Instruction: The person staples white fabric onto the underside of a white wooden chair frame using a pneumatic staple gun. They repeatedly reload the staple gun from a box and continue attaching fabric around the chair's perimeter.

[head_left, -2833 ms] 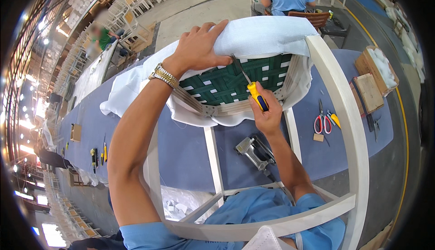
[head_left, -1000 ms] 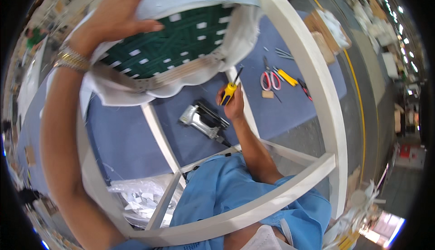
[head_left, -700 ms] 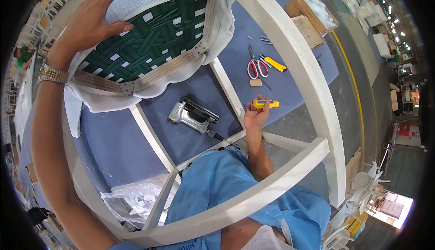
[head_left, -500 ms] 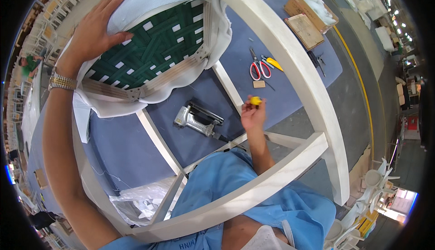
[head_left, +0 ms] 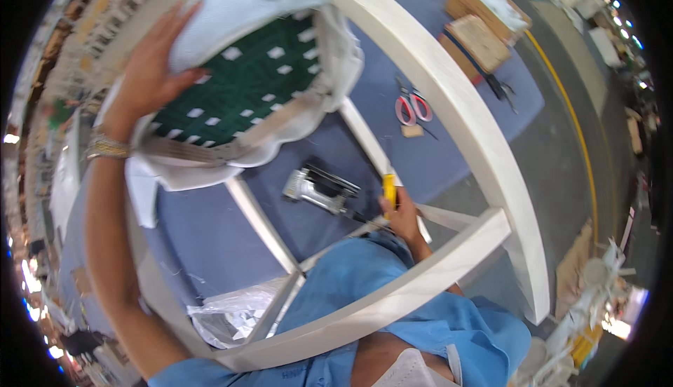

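1. The left hand [head_left: 151, 71] is spread with fingers extended and lies on the pale fabric [head_left: 245, 1] of the chair seat; it does not clench anything, and its thumb reaches over the edge of the green webbing [head_left: 242, 82]
2. The right hand [head_left: 403, 215] grasps a yellow tool [head_left: 389, 188], which stands nearly upright above the fingers; the picture is blurred, so one cannot tell the exact position of each finger
3. This yellow tool is in front of a white bar of the chair frame [head_left: 449, 99], to the right of the staple gun [head_left: 319, 187] and apart from it; whether the hand touches the bar, one cannot tell
4. The chair frame is tipped, with its seat underside facing the person, and its long curved parts pass around both arms
5. The silver and black staple gun lies on the blue-grey table [head_left: 203, 240], seen between the bars of the frame
6. Farther right on the table there are scissors [head_left: 404, 111] with red and white handles, and just beside them a small tan block [head_left: 412, 131]
7. At the far right corner stands a carton [head_left: 459, 1] with white stuffing
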Demonstrator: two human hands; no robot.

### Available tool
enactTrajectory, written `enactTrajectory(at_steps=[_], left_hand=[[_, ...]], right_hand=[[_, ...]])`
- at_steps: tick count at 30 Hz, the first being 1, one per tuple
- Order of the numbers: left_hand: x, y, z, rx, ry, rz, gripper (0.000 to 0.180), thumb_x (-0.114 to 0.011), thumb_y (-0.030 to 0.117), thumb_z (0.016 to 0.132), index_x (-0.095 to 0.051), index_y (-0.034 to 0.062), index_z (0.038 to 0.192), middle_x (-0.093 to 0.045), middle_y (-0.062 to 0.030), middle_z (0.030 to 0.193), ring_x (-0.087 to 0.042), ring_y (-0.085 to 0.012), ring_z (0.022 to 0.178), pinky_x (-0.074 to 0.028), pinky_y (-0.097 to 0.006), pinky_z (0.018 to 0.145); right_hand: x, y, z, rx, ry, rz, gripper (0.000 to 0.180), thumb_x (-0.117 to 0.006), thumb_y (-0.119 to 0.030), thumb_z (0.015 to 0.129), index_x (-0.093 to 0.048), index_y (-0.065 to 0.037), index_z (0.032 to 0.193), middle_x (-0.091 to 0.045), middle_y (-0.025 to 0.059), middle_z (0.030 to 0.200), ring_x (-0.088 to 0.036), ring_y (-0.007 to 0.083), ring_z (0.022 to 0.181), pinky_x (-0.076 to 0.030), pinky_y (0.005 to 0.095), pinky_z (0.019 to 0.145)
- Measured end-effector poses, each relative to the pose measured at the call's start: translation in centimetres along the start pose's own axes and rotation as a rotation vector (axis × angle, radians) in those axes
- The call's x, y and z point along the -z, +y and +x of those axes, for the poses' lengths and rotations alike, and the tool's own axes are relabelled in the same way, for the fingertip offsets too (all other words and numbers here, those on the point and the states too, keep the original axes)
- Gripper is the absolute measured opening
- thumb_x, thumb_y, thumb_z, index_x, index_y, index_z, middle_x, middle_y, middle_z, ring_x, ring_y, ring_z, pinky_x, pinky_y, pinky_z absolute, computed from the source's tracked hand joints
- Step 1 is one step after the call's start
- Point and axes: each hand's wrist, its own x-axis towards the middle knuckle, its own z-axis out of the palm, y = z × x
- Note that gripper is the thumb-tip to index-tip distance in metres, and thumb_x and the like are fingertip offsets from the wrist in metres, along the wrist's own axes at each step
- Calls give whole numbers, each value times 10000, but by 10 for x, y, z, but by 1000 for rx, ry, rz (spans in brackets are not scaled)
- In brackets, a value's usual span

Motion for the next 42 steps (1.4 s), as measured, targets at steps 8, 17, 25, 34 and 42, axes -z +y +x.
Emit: enactTrajectory(at_steps=[8, 17, 25, 34, 42], left_hand=[[19, 37, 5, 49, -193, 65, 1106, -645, 685, 841, -214, -5, 1590, -245, -253, 1640, -232, -419, 1524, -203, -577, 1223], [42, 66, 2, 50, -257, 54, 1083, -681, 667, 843, -295, -66, 1541, -296, -293, 1603, -281, -423, 1502, -254, -445, 1233], [91, 45, 89, 215, -577, -87, 590, -625, 521, 960, -647, 69, 1339, -640, -223, 1332, -690, -352, 1106, -532, -396, 931], [-37, -60, 176, 448, -333, -535, 729, -437, 679, 1001, -618, 95, 1398, -686, -129, 1279, -657, -278, 1119, -496, -361, 987], [-29, -12, 161, 480, -528, -800, 805, -513, 669, 976, -544, 5, 1430, -588, -187, 1398, -571, -240, 1261, -432, -340, 1070]], right_hand=[[-30, -4, 129, 401, 900, -511, 365, -637, -237, 1002, -599, -4, 1280, -656, 123, 1036, -614, 226, 932, -495, 381, 864], [-90, -289, 149, 400, -294, 876, 425, -553, -382, 1053, -671, 10, 1167, -696, 104, 1043, -650, 164, 914, -531, 309, 843], [-119, -367, 188, 439, -352, 1084, 615, -487, -559, 1045, -622, -38, 746, -590, 47, 618, -541, 112, 545, -445, 260, 530], [-123, -366, 177, 427, -285, 998, 638, -486, -539, 1053, -585, -45, 661, -541, 26, 557, -494, 90, 497, -378, 251, 470], [-116, -352, 190, 526, -319, 979, 566, -502, -506, 1058, -594, -32, 763, -570, 40, 651, -546, 110, 550, -423, 258, 506]])
